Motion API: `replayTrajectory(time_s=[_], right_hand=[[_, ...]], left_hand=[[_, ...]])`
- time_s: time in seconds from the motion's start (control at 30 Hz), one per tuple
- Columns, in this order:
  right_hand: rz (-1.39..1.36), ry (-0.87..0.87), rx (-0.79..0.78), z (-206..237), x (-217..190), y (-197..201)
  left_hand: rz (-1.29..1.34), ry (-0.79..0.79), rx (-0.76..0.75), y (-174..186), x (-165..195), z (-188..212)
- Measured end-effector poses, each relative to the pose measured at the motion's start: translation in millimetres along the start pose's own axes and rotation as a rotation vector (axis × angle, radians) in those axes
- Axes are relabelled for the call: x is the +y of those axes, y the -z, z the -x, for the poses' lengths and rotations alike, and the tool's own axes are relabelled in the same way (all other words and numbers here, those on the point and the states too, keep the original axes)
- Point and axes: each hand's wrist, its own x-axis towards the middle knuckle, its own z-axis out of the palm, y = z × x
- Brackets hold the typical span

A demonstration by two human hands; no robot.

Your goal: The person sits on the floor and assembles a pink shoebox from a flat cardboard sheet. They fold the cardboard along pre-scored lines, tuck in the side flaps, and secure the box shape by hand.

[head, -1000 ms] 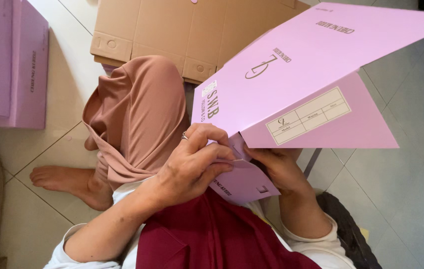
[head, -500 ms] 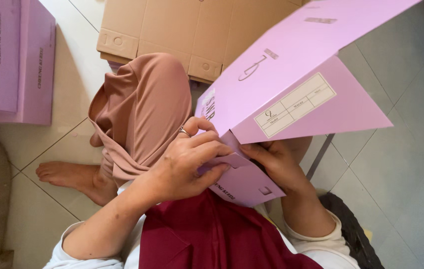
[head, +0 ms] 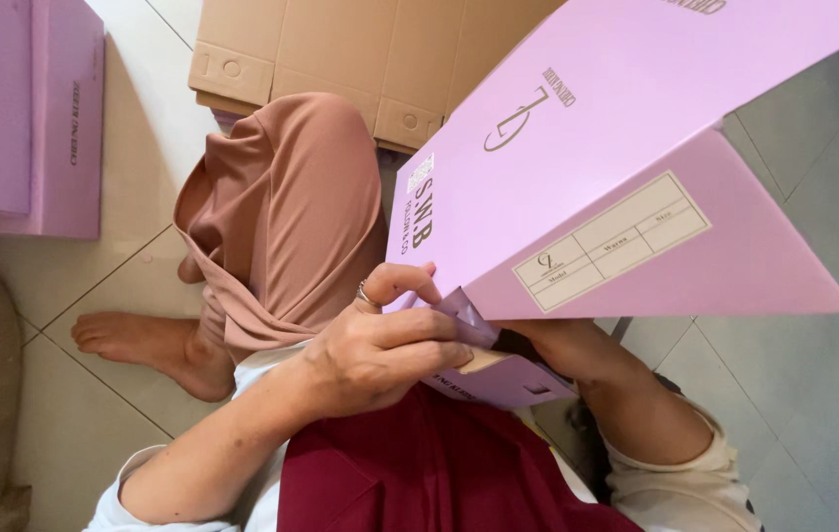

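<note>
From the head camera we look down at our lap. We sit on the tiled floor with one knee up. In front of us is a big pink cardboard box, still flat and half folded, tilted up over our legs. Its lower corner rests near our lap.

Our left hand is curled around a small flap at the bottom edge of the pink cardboard box. The fingers press the flap and pinch it. Our right hand is hidden under the box. We see only the right forearm, so we cannot tell if that hand grips or lies loose.

We think the box is light and thin. It is stiff along the folds but bends easily in the middle. It looks smooth, so it may slip. The best place to hold it is at the edges and corners, near the folds.

More pink boxes stand at the left. Brown flat cardboard lies behind our knee.
</note>
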Motion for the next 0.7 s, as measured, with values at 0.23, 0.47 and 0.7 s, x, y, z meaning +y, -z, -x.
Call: replayTrajectory(time_s=[0.23, 0.47, 0.7], right_hand=[[0.095, -0.033, -0.005, -0.9, 8.6, 9.2], [0.364, 0.066, -0.133, -1.5, -42.7, 2.0], [0.917, 0.285, 0.091, -6.4, -47.2, -18.7]], left_hand=[[0.049, 0.13, 0.075, -1.3, 3.6, -2.8], [-0.098, 0.371, 0.265, -9.0, -9.3, -12.0], [-0.047, 0.352, 0.21, -18.2, -23.0, -13.9]])
